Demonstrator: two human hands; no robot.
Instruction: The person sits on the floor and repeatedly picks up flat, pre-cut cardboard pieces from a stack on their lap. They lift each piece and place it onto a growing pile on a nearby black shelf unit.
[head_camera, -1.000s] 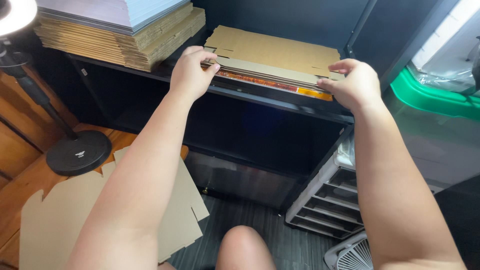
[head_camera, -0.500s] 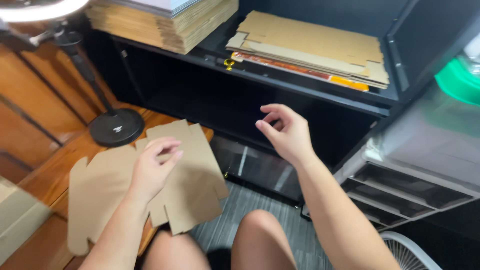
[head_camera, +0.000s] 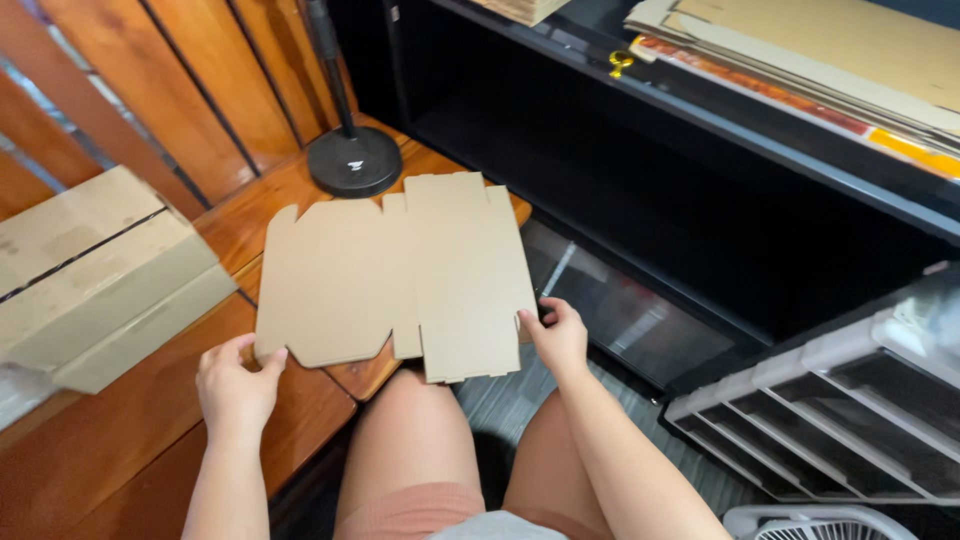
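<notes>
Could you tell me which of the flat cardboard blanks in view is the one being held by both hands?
The single flat blank on the wooden table, gripped by the left hand and right hand. The others lie stacked on the black shelf.

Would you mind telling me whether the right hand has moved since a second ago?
Yes. The right hand has come down off the stacked cardboard on the black shelf to the flat cardboard cutout's right edge.

Even, soft daylight fills the scene, brightest on the flat cardboard blank (head_camera: 400, 275) and wooden worktop (head_camera: 130, 440). The black shelf (head_camera: 640, 170) interior toward 1 o'clock sinks into deep shadow. Focus is sharp; edges at 9 o'clock stretch slightly.
</notes>
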